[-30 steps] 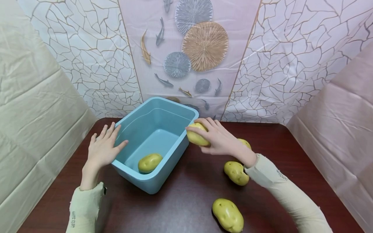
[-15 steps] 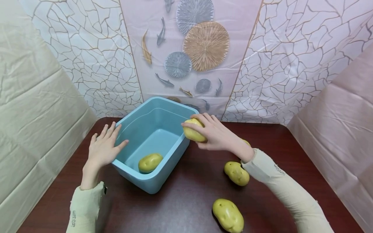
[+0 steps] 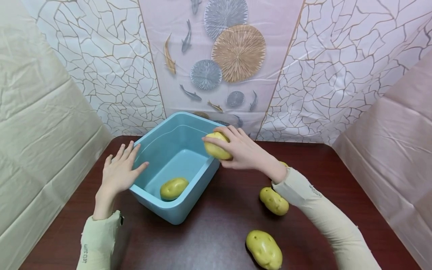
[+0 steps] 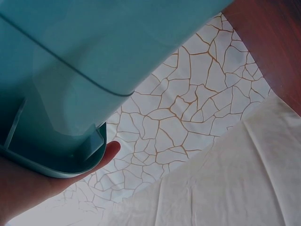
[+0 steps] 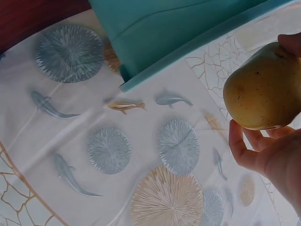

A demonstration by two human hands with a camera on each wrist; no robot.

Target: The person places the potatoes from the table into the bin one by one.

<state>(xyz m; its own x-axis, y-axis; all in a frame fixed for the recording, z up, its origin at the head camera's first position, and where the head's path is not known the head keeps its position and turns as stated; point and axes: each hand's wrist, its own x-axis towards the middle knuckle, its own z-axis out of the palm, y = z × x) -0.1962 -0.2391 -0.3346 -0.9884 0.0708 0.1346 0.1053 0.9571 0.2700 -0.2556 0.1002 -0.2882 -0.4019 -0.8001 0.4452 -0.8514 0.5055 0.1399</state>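
In the head view my right hand (image 3: 241, 150) grips a yellow potato (image 3: 216, 146) above the right rim of a blue plastic tub (image 3: 202, 184). The right wrist view shows that potato (image 5: 263, 89) between thumb and fingers. With fingers spread, my left hand (image 3: 118, 172) rests on the tub's left rim. Its palm side touches the rim in the left wrist view, where the tub's outer wall (image 4: 84, 56) fills much of the picture. One potato (image 3: 174, 188) lies on the tub's floor, near its front end.
Right of the tub, a potato (image 3: 273, 201) lies on the dark red table (image 3: 209, 240), partly behind my sleeve. Another potato (image 3: 264, 249) is nearer the front. A further one (image 3: 284, 164) barely shows behind my right wrist. Patterned cloth (image 3: 121, 67) hangs behind the table.
My right hand has moved left and slightly up with the potato, from beside the tub's right rim to over it. The left hand and the other potatoes stay put.
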